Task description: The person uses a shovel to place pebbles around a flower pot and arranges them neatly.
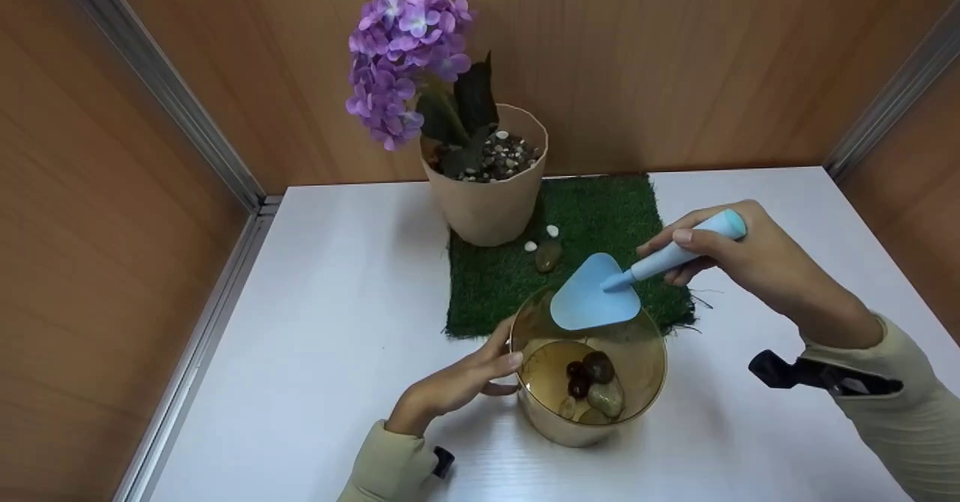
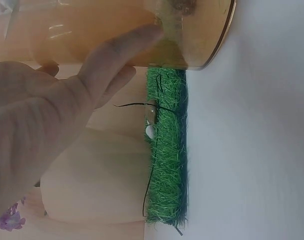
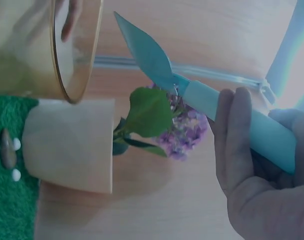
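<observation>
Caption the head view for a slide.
Before a flower, the right hand holds a trowel above the bowl of stones that the left hand holds.

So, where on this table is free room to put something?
On the table, the widest patch is left of the mat and left hand. Smaller: back right corner, beyond the right hand. Crowded: around container and trowel, and the mat under the pot.
</observation>
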The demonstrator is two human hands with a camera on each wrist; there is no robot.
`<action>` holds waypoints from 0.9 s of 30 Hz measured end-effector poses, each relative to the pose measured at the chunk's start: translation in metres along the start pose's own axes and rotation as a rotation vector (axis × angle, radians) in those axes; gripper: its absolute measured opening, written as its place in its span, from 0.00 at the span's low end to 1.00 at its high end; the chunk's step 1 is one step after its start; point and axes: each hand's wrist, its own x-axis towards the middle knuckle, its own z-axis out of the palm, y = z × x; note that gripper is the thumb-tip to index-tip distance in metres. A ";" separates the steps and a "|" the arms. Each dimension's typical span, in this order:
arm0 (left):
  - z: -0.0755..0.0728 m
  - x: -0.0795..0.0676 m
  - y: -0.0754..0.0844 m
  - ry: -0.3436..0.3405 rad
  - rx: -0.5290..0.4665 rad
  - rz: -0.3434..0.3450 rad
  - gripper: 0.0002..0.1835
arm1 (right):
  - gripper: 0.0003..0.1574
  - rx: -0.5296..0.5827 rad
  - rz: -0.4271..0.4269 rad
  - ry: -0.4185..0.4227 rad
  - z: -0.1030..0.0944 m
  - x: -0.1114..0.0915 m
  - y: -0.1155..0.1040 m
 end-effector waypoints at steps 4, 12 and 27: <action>0.000 0.000 0.000 -0.010 0.004 0.023 0.36 | 0.14 -0.002 0.020 -0.064 0.008 0.000 0.002; 0.000 0.000 0.000 -0.013 0.005 0.032 0.34 | 0.12 -0.040 -0.021 -0.188 0.026 0.005 0.015; 0.001 0.001 0.001 -0.020 0.004 0.032 0.34 | 0.10 -0.177 -0.039 -0.260 0.061 0.010 0.018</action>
